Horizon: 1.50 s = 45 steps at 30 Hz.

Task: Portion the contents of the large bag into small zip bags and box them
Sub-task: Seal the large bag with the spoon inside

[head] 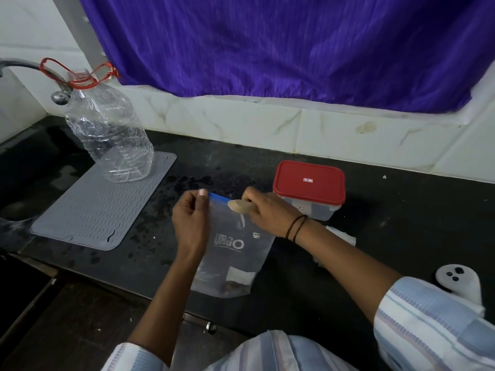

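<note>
A clear zip bag [235,253] with a blue zip strip and white lettering stands upright on the black counter, a little dark content at its bottom. My left hand [191,218] pinches the bag's top left corner. My right hand [267,210] grips a wooden spoon handle [239,206] at the bag's mouth. A clear box with a red lid [309,183] sits shut just behind my right hand.
A grey ribbed silicone mat [88,210] lies to the left with a crumpled clear plastic bottle [109,132] on its far corner. A tap [60,96] and sink sit at far left. White paper [342,235] lies behind my right forearm. A white device [458,283] rests at right.
</note>
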### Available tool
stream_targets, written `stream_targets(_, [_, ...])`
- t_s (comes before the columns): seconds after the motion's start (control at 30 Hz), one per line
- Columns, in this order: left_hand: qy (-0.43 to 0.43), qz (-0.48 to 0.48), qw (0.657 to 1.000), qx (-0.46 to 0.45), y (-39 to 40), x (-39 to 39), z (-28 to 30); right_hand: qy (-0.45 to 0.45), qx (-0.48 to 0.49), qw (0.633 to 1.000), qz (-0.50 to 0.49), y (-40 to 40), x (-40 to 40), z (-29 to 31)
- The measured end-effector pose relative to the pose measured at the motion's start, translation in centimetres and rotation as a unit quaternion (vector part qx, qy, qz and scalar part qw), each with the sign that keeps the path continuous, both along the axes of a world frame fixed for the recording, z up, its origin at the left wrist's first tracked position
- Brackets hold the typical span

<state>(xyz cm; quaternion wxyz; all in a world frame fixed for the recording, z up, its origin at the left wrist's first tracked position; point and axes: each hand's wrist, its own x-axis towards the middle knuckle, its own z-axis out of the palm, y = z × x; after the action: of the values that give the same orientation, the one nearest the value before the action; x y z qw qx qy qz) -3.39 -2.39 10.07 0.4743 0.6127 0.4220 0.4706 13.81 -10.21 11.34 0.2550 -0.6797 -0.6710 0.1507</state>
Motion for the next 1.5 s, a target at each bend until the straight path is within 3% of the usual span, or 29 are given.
stream_targets(0.17, [0.132,0.046,0.988,0.069,2.6,-1.7,-0.4,0.014,-0.028,0.999,-0.021,-0.2,1.3,-0.9])
stream_targets(0.3, [0.164,0.025,0.986,0.035,5.1,-1.9,-2.0,0.023,-0.049,0.996,-0.072,0.7,1.5,-2.3])
stream_targets(0.5, [0.254,0.008,0.967,0.009,9.1,-0.5,-4.8,0.125,-0.125,0.975,-0.139,4.5,3.1,-4.6])
stream_targets(0.63, [0.309,0.006,0.951,0.002,10.2,0.4,-7.4,0.066,-0.171,0.961,-0.209,5.7,2.9,-6.4])
stream_targets(0.73, [0.366,-0.007,0.926,0.093,9.2,0.5,-9.1,-0.044,-0.089,0.955,-0.278,4.2,0.9,-7.3])
stream_targets(0.8, [0.388,-0.03,0.902,0.186,7.7,0.4,-10.3,-0.106,-0.045,0.965,-0.234,2.9,-1.1,-8.5])
stream_targets(0.9, [0.384,-0.122,0.869,0.287,4.5,0.2,-11.9,-0.135,-0.06,0.977,-0.155,0.7,-4.6,-11.1])
stream_targets(1.03, [0.519,-0.195,0.79,0.261,2.4,-0.5,-14.3,-0.212,-0.057,0.961,-0.167,-2.2,-7.3,-13.7])
stream_targets(1.13, [0.571,-0.219,0.751,0.251,1.9,-1.1,-15.3,-0.215,-0.067,0.96,-0.166,-3.5,-8.1,-14.1])
stream_targets(1.5, [0.576,-0.242,0.734,0.265,1.8,-1.3,-15.9,-0.185,-0.081,0.968,-0.151,-4.5,-8.4,-14.6])
